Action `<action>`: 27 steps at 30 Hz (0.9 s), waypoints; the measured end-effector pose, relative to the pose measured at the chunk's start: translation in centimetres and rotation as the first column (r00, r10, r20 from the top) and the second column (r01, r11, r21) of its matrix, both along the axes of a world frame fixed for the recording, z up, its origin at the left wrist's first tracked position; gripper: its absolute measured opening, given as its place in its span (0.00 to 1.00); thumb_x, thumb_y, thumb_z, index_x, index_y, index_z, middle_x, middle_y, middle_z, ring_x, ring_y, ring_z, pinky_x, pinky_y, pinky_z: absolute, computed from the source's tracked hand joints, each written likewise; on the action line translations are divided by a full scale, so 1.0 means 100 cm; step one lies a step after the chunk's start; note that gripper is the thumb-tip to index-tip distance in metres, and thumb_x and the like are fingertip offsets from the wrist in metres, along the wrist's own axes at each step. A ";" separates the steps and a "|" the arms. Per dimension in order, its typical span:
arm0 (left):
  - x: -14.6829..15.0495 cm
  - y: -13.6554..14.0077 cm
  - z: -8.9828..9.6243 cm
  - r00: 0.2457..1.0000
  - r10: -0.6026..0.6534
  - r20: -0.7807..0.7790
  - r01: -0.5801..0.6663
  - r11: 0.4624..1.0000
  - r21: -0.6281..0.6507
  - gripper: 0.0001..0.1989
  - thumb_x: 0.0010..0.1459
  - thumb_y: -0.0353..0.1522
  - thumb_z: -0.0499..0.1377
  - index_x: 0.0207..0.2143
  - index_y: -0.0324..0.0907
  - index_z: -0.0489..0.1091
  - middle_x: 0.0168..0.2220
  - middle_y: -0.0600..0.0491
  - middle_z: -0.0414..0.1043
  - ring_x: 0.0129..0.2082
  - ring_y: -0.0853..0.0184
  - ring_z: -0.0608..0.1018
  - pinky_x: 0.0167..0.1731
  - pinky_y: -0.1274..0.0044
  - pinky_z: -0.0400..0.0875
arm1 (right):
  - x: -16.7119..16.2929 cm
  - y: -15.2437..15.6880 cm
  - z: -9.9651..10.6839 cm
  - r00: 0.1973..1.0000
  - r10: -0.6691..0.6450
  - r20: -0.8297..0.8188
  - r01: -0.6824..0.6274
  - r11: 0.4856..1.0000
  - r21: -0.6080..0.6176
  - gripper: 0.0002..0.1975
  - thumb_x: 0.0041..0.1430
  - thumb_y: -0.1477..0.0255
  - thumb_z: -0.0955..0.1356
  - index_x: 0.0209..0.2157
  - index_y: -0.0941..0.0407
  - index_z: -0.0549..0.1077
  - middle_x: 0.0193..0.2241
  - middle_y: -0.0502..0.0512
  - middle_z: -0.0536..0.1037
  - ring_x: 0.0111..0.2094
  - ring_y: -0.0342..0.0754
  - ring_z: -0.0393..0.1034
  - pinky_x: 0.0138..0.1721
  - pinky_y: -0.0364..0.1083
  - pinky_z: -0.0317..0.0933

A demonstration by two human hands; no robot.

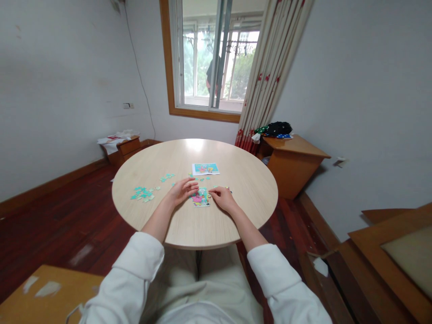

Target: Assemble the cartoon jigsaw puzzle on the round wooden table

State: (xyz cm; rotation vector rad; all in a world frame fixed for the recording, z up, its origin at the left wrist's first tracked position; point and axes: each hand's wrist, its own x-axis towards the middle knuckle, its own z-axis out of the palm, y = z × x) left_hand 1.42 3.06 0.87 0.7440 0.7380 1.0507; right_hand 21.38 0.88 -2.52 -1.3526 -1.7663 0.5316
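A partly assembled jigsaw puzzle [201, 199] in pink, teal and yellow lies flat on the round table [189, 229], between my hands. My left hand [184, 190] rests at its left side, fingers loosely spread, holding nothing. At the puzzle's right edge, the thumb and fingers of my right hand [222, 197] are pinched together on a small puzzle piece, mostly hidden by the fingertips. Behind the puzzle is a printed picture sheet [205, 169] with a similar cartoon scene. A pile of loose teal puzzle pieces [143, 194] lies to the left.
More loose pieces [167, 177] lie left of the sheet, with several others around my hands. Beyond the table are a window [209, 58], a curtain [266, 76] and a wooden cabinet [293, 162] with dark cloth on top. A low stand [126, 146] holds papers at left.
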 end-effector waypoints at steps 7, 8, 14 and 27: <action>-0.001 0.002 0.002 0.988 0.132 0.076 -0.130 0.991 -0.036 0.04 0.49 0.26 0.57 0.30 0.37 0.69 0.25 0.50 0.69 0.26 0.69 0.74 0.35 0.73 0.74 | 0.004 0.004 -0.002 0.997 -0.035 -0.062 0.034 0.999 -0.015 0.12 0.48 0.79 0.61 0.25 0.57 0.76 0.27 0.51 0.77 0.29 0.43 0.69 0.35 0.43 0.61; -0.001 0.002 0.002 0.987 0.140 0.081 -0.137 0.990 -0.038 0.04 0.49 0.26 0.57 0.30 0.37 0.69 0.24 0.50 0.69 0.25 0.69 0.74 0.34 0.73 0.74 | 0.003 0.005 -0.003 0.998 -0.023 -0.058 0.022 1.000 -0.014 0.13 0.48 0.80 0.60 0.24 0.57 0.75 0.27 0.51 0.76 0.29 0.43 0.69 0.35 0.43 0.61; -0.002 0.005 0.000 0.979 0.175 0.108 -0.170 0.984 -0.050 0.03 0.50 0.25 0.56 0.29 0.36 0.68 0.22 0.51 0.68 0.24 0.71 0.73 0.34 0.76 0.74 | 0.001 0.004 -0.002 1.000 0.031 0.001 -0.031 0.999 -0.027 0.14 0.46 0.83 0.60 0.21 0.56 0.75 0.26 0.50 0.75 0.31 0.42 0.70 0.39 0.43 0.62; -0.004 0.009 -0.002 0.967 0.224 0.118 -0.218 0.974 -0.064 0.05 0.47 0.25 0.58 0.30 0.37 0.68 0.21 0.53 0.67 0.23 0.71 0.73 0.35 0.74 0.73 | 0.001 0.003 -0.001 0.999 0.009 0.036 -0.008 0.999 -0.036 0.16 0.46 0.84 0.59 0.21 0.55 0.75 0.26 0.50 0.76 0.31 0.43 0.70 0.40 0.44 0.62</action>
